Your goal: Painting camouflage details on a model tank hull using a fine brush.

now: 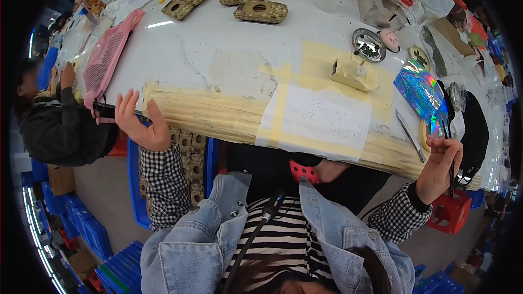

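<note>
My left hand is raised at the table's front edge, fingers and thumb apart, with nothing in it. At the right edge my right hand is closed around slim black tweezers, their two prongs pointing up. Beside that hand lies a thin silver tool. A white paper sheet with tiny dark specks is taped down between the hands. Behind it stands a tape-covered block. A round metal dish holds small dark green pieces. Several camouflage toy tank hulls lie at the back.
A shiny holographic pouch and a black cloth-like item lie at the right. Below the left forearm is a blue crate of hulls. A pink mesh bag lies near a person at left. A red stool stands right.
</note>
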`<state>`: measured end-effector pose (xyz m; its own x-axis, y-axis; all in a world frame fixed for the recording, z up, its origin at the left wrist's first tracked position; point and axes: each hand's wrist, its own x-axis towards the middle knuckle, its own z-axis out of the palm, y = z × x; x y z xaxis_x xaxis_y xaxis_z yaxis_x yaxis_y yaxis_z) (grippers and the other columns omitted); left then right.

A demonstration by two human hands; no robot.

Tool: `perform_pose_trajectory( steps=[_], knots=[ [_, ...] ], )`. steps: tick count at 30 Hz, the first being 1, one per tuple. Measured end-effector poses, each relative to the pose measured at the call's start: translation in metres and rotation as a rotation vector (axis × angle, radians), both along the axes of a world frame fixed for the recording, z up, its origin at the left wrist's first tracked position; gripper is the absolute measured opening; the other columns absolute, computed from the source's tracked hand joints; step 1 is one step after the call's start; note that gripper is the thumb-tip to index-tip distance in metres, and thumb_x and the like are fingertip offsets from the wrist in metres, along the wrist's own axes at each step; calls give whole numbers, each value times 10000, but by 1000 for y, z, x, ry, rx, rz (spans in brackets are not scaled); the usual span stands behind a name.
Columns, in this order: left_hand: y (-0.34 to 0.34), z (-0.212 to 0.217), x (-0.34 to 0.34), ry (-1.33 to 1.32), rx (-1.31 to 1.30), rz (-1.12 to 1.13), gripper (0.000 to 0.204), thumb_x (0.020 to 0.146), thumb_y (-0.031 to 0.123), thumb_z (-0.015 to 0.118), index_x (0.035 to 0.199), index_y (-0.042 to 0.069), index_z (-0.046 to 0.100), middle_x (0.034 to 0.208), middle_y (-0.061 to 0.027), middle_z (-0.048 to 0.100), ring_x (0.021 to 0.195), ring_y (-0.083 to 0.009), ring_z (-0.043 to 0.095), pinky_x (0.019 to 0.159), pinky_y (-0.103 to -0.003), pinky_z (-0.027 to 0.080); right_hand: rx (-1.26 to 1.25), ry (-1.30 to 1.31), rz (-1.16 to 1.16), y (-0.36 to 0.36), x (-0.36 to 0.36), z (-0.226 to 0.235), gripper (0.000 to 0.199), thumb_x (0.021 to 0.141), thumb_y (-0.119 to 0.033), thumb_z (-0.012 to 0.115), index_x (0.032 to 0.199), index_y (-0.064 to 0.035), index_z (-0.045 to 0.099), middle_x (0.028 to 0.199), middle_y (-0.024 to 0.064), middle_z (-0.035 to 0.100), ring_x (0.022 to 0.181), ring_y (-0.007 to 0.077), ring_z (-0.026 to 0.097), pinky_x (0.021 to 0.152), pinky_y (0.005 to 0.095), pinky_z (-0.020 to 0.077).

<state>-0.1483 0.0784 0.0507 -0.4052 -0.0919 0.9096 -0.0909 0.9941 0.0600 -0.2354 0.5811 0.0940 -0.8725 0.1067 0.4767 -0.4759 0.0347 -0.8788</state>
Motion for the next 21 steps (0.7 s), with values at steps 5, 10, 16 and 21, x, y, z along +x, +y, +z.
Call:
perform_pose_trajectory(
  steps=[5, 10, 16, 21],
  knots=[
    [34, 52, -119, -397, -141, -423, 375, 829, 221, 668, 1172, 102, 575, 1292, -123, 499, 1269, -357, 384, 1020, -462, 335, 10, 30, -3, -6, 7, 5, 247, 1009, -213, 368, 964, 0, 485, 851, 133, 587, 793, 216, 596, 830, 366, 478],
    [33, 37, -184, -592, -362, -436, 386, 842, 253, 642, 1201, 140, 556, 1329, -110, 465, 1307, -335, 343, 1044, -460, 328, 63, 27, -85, 14, 21, 8, 246, 1010, -211, 368, 956, -1, 484, 851, 131, 590, 795, 212, 597, 809, 346, 476],
    [33, 28, -191, -632, -321, -508, 272, 846, 234, 636, 1042, 71, 541, 1338, -117, 478, 1285, -326, 383, 1078, -466, 289, -2, -4, -97, 21, 18, -4, 242, 1009, -211, 373, 952, -3, 485, 852, 128, 590, 793, 209, 600, 788, 333, 480],
    [31, 39, -182, -850, -132, -540, 370, 811, 196, 675, 1115, 75, 504, 1187, -129, 549, 1149, -307, 500, 1065, -444, 307, -24, 23, -12, -1, 15, 1, 256, 1008, -241, 379, 956, -10, 479, 835, 151, 597, 772, 222, 612, 792, 344, 484]
  ],
)
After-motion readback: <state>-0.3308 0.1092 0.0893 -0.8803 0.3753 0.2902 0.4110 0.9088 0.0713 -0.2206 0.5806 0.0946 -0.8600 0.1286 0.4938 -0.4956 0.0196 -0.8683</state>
